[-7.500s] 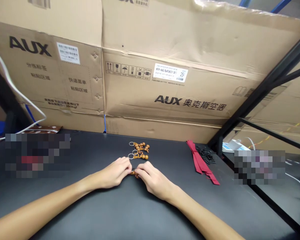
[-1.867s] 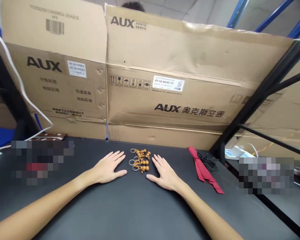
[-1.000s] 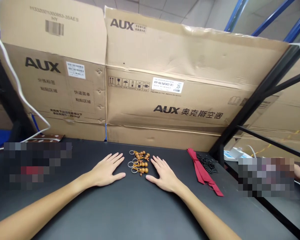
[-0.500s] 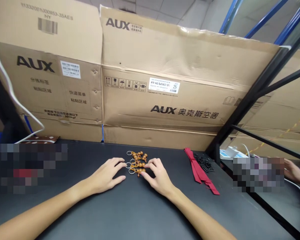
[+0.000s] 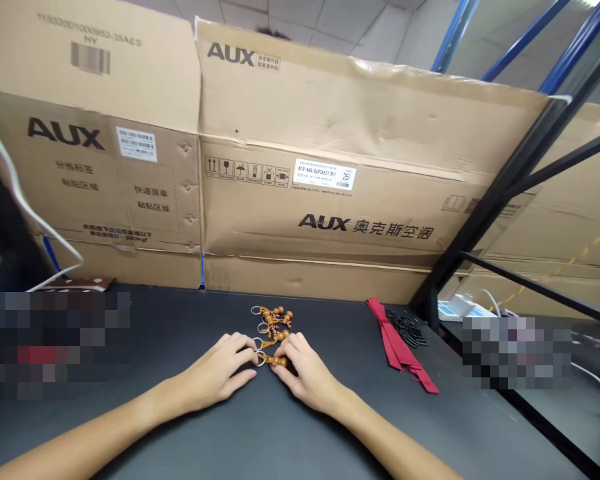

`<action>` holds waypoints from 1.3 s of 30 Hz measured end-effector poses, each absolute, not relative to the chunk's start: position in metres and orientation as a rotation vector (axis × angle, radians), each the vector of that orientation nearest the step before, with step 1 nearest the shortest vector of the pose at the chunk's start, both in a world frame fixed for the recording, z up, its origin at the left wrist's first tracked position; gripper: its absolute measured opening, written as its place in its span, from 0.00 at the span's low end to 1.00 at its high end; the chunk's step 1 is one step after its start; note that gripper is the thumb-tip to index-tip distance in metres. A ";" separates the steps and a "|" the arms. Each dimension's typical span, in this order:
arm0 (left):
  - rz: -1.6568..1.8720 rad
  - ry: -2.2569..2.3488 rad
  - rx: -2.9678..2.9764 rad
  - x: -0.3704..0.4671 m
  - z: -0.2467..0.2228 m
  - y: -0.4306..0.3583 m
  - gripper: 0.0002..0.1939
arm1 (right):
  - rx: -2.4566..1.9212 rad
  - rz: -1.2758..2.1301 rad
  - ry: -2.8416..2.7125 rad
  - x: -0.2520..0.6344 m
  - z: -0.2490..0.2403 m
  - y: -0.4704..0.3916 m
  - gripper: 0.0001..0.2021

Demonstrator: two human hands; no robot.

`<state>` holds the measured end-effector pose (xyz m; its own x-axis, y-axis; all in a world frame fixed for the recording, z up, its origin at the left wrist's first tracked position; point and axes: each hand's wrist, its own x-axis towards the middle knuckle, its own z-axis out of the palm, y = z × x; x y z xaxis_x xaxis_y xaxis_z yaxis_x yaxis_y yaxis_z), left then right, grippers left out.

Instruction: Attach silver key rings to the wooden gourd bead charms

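Note:
Several keychains with brown gourd-shaped beads, orange cords and metal rings lie in a short column on the black table. Closest to me is one keychain [image 5: 279, 361], its gourd bead between the thumb and fingers of my right hand [image 5: 307, 373]. Just beyond it, a second keychain [image 5: 269, 343] has its bead end by my right fingertips. My left hand [image 5: 220, 370] rests palm down, thumb apart from the fingers, with fingertips at the rings of these two. Farther back, more keychains [image 5: 276, 316] lie bunched, touching neither hand.
Red ribbon strips [image 5: 397, 343] and a heap of black loops [image 5: 407, 328] lie to the right. Large cardboard boxes [image 5: 320, 227] wall off the back. A black metal frame [image 5: 480, 213] slants up at right. Blurred patches hide items at both sides.
Both hands have come slightly nearer to me, and the two closest keychains have slid with them, away from the bunch behind. The co-worker's hand at far right has drawn back.

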<state>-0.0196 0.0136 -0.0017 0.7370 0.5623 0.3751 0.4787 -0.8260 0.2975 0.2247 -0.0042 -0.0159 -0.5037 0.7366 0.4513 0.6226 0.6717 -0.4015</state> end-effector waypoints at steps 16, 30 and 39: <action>0.733 0.797 2.688 -0.014 0.000 0.000 0.11 | -0.976 0.457 -2.175 0.220 -0.006 -0.022 0.03; 0.663 0.939 2.133 -0.011 0.008 0.006 0.16 | -0.944 0.397 -2.290 0.220 -0.006 -0.022 0.03; 0.538 0.889 1.945 -0.012 0.008 0.010 0.17 | -0.980 0.498 -2.186 0.219 -0.007 -0.025 0.04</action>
